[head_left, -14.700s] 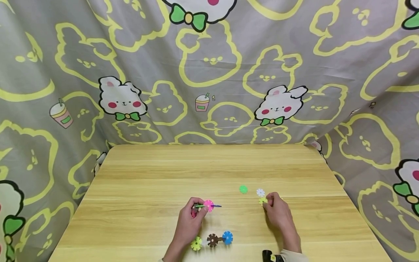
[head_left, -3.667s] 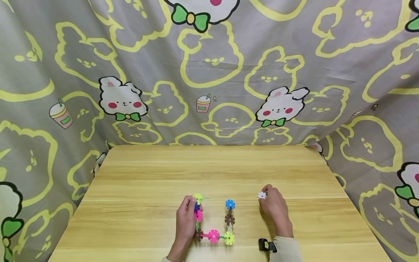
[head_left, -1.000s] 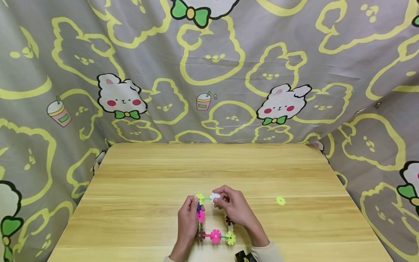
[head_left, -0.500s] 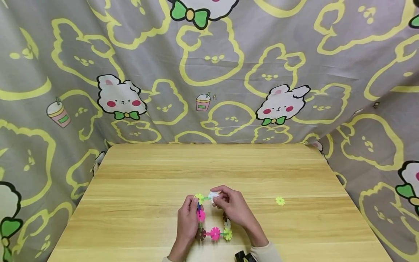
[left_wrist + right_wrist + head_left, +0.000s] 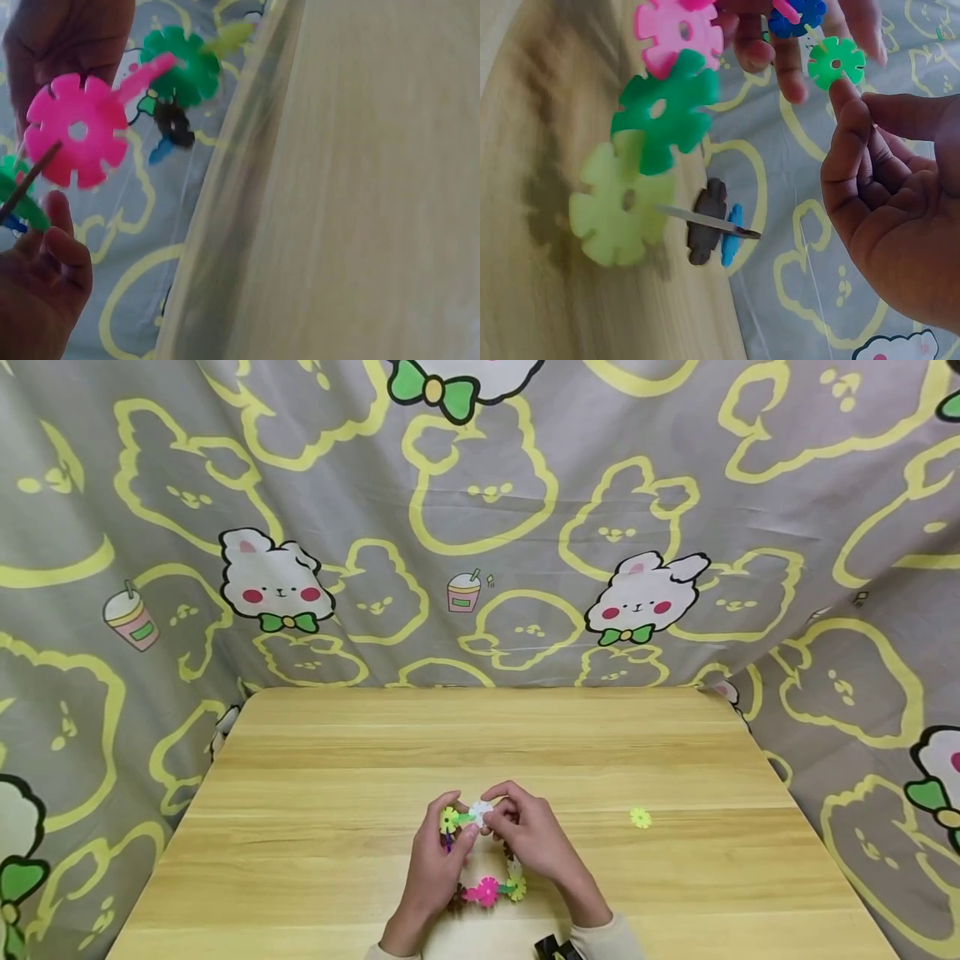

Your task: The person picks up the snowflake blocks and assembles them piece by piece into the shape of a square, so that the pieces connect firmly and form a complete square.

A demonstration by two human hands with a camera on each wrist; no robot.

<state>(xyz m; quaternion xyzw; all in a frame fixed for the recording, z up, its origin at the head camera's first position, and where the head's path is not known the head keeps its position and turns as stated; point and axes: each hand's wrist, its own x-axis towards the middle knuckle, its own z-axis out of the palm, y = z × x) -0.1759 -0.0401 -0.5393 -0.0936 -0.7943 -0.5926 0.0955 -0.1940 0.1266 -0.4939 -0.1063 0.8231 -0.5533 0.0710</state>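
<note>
In the head view my left hand (image 5: pixel 431 868) and right hand (image 5: pixel 536 835) meet over a chain of slotted interlocking discs. My right thumb and forefinger pinch a white disc (image 5: pixel 480 812), against a green disc (image 5: pixel 465 818) seen edge-on. Beside that, a yellow-green disc (image 5: pixel 448 818) sits in the curve of my left hand, whose thumb reaches the green one. Nearer me run a pink disc (image 5: pixel 487 891) and another yellow-green disc (image 5: pixel 517 888). The right wrist view shows a brown disc (image 5: pixel 706 221) and a blue disc (image 5: pixel 731 235) at the chain's free end. Whether the white disc's slot is engaged is hidden.
A loose yellow-green disc (image 5: pixel 641 817) lies to the right on the wooden table (image 5: pixel 315 827). A black device (image 5: pixel 557 947) is by my right sleeve. Grey patterned curtain (image 5: pixel 517 510) stands behind the table and along its sides.
My right hand has brought the white disc leftward to the green disc, uncovering the loose yellow-green one. My left thumb has shifted from the yellow-green disc toward the green one; the chain tilts slightly.
</note>
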